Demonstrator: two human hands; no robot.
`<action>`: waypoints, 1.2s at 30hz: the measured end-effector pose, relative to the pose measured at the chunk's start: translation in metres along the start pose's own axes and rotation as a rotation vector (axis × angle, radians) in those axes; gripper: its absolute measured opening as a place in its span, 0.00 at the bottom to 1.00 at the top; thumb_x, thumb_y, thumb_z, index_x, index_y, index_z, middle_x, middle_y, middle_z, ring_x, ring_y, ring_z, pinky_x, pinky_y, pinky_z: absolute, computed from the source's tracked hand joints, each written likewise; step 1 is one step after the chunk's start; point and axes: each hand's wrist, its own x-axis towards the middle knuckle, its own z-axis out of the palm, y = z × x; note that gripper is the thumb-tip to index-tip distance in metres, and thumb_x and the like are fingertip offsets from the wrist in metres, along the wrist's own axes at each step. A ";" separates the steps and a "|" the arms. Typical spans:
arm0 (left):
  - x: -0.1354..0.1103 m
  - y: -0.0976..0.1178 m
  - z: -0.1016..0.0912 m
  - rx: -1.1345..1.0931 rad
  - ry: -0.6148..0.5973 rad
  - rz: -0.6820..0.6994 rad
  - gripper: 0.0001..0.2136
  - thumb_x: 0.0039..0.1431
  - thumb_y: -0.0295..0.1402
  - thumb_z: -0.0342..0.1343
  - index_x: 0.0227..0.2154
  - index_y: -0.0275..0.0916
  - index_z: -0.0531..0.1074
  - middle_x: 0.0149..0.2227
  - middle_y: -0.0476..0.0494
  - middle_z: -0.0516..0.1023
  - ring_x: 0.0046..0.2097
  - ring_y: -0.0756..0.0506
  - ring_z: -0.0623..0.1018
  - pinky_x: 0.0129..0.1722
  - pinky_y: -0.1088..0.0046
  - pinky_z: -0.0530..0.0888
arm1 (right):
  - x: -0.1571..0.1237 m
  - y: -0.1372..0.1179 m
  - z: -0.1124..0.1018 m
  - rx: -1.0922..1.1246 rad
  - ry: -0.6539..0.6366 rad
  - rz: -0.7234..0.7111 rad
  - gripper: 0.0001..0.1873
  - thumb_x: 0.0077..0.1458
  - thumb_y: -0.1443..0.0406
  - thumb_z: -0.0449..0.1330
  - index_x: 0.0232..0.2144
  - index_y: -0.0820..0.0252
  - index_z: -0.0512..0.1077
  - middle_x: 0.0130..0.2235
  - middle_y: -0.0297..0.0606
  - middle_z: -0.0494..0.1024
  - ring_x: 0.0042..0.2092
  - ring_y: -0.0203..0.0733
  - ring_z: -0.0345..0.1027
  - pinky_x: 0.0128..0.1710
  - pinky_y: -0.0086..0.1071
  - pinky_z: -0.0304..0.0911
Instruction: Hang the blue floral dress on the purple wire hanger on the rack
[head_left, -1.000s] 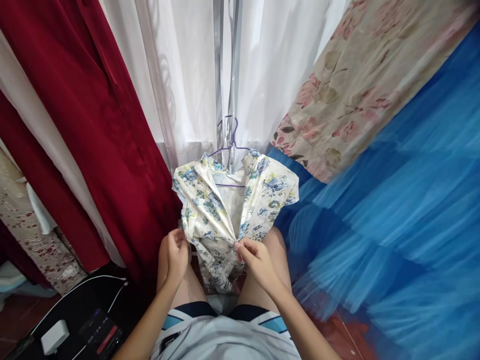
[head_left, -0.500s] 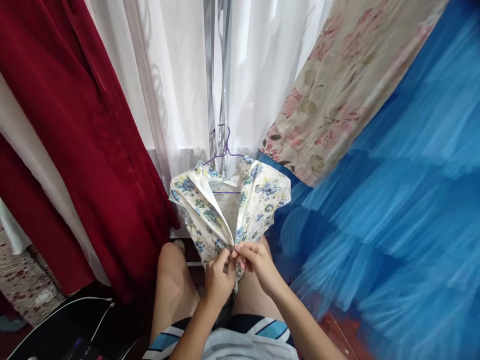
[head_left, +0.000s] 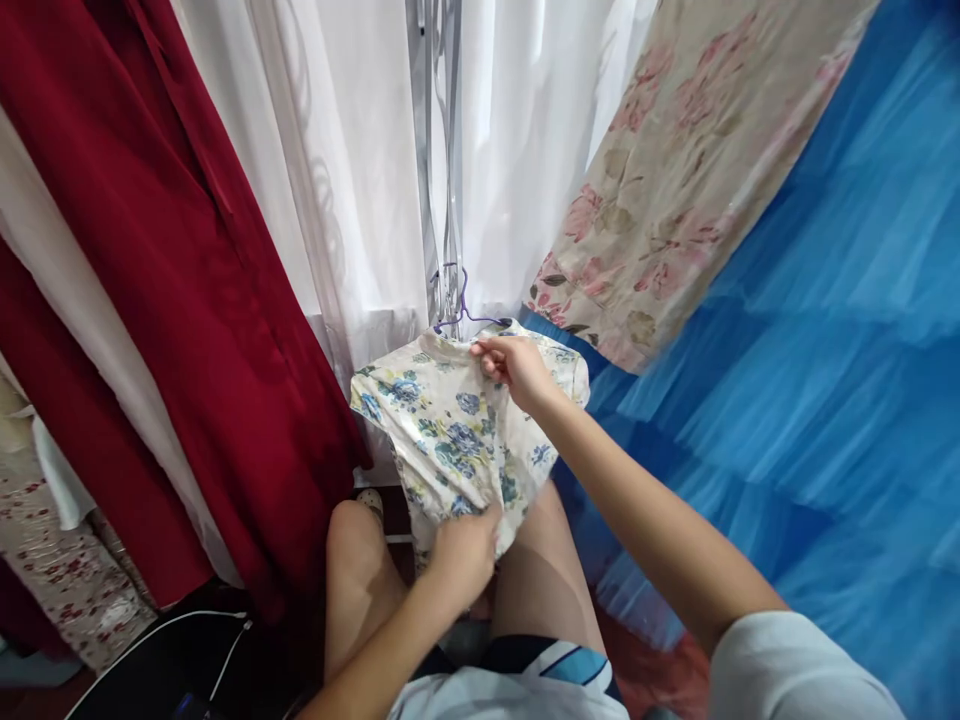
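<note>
In the head view, my only one, the floral top [head_left: 457,430] hangs on a purple hanger [head_left: 463,300], its lower part between the person's thighs [head_left: 551,570]. I can't make out what the hook rests on. A second ago the front gaped in a deep V, with the right hand pinching at the bottom of it; now that hand [head_left: 517,370] is up at the neckline, and the two edges meet along a seam beneath it. I take that as the opening being drawn together nearly to the top, though the fingers hide whatever small pull they may have.

The right thumb and forefinger pinch at the collar. The left hand [head_left: 465,545], which was off at the side, is now curled on the cloth low on the seam, and I judge that it keeps the front taut. White curtains [head_left: 367,150] hang behind, with blue tulle [head_left: 787,400] to the right.
</note>
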 end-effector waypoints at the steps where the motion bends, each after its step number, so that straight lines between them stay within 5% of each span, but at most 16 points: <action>1: 0.003 -0.006 -0.008 -0.084 0.024 0.008 0.13 0.59 0.30 0.52 0.45 0.41 0.76 0.31 0.38 0.80 0.32 0.38 0.79 0.31 0.69 0.66 | -0.007 0.004 0.003 -0.012 -0.006 -0.046 0.12 0.50 0.59 0.61 0.24 0.63 0.73 0.16 0.30 0.65 0.18 0.30 0.51 0.18 0.28 0.41; 7: 0.062 -0.013 -0.106 -0.372 0.520 0.139 0.20 0.68 0.38 0.46 0.61 0.44 0.62 0.35 0.46 0.79 0.37 0.45 0.77 0.40 0.70 0.70 | -0.040 0.020 0.004 -0.113 -0.027 -0.162 0.14 0.55 0.57 0.59 0.25 0.62 0.73 0.16 0.30 0.67 0.19 0.31 0.54 0.20 0.28 0.47; 10: 0.102 -0.005 -0.152 -0.264 0.521 0.325 0.14 0.68 0.36 0.46 0.51 0.43 0.71 0.37 0.45 0.78 0.38 0.46 0.76 0.42 0.71 0.70 | -0.038 0.018 0.001 -0.139 -0.067 -0.208 0.14 0.56 0.57 0.59 0.24 0.61 0.72 0.16 0.29 0.65 0.19 0.32 0.54 0.21 0.28 0.47; 12: 0.119 -0.002 -0.166 -0.185 0.481 0.412 0.11 0.68 0.35 0.47 0.39 0.41 0.74 0.35 0.45 0.78 0.38 0.46 0.76 0.40 0.71 0.69 | -0.036 0.022 -0.001 -0.161 -0.079 -0.228 0.15 0.57 0.57 0.58 0.24 0.61 0.71 0.15 0.27 0.61 0.18 0.31 0.51 0.21 0.29 0.45; 15: 0.129 -0.004 -0.165 -0.152 0.528 0.436 0.10 0.66 0.34 0.49 0.31 0.39 0.73 0.31 0.47 0.77 0.36 0.46 0.76 0.38 0.72 0.69 | -0.031 0.039 -0.003 -0.209 -0.046 -0.235 0.17 0.57 0.55 0.57 0.24 0.60 0.69 0.16 0.26 0.58 0.19 0.32 0.49 0.21 0.29 0.44; 21: 0.132 -0.020 -0.151 -0.395 0.825 0.268 0.09 0.65 0.37 0.52 0.34 0.39 0.74 0.30 0.47 0.78 0.35 0.47 0.78 0.40 0.73 0.71 | -0.022 0.074 0.000 -0.314 -0.027 -0.202 0.17 0.57 0.54 0.56 0.23 0.59 0.68 0.18 0.27 0.58 0.21 0.33 0.48 0.22 0.29 0.43; 27: 0.140 -0.103 -0.186 -0.826 1.215 0.029 0.10 0.62 0.38 0.54 0.33 0.36 0.73 0.28 0.48 0.74 0.32 0.50 0.75 0.35 0.78 0.70 | -0.043 0.092 -0.018 -0.312 -0.088 -0.075 0.17 0.54 0.55 0.56 0.20 0.60 0.69 0.15 0.27 0.58 0.19 0.33 0.49 0.20 0.30 0.44; 31: 0.135 -0.157 -0.168 -1.087 1.174 -0.360 0.09 0.63 0.36 0.51 0.31 0.36 0.69 0.27 0.49 0.72 0.30 0.52 0.74 0.33 0.78 0.71 | -0.066 0.097 -0.023 -0.216 -0.121 -0.026 0.15 0.54 0.58 0.56 0.20 0.59 0.69 0.15 0.27 0.58 0.19 0.33 0.49 0.21 0.29 0.46; 36: 0.114 -0.165 -0.094 -1.132 0.864 -0.549 0.09 0.57 0.38 0.56 0.29 0.36 0.68 0.24 0.48 0.73 0.27 0.50 0.75 0.31 0.73 0.73 | -0.080 0.109 -0.038 -0.254 -0.001 -0.001 0.16 0.53 0.60 0.55 0.17 0.59 0.66 0.15 0.28 0.59 0.19 0.33 0.51 0.21 0.29 0.47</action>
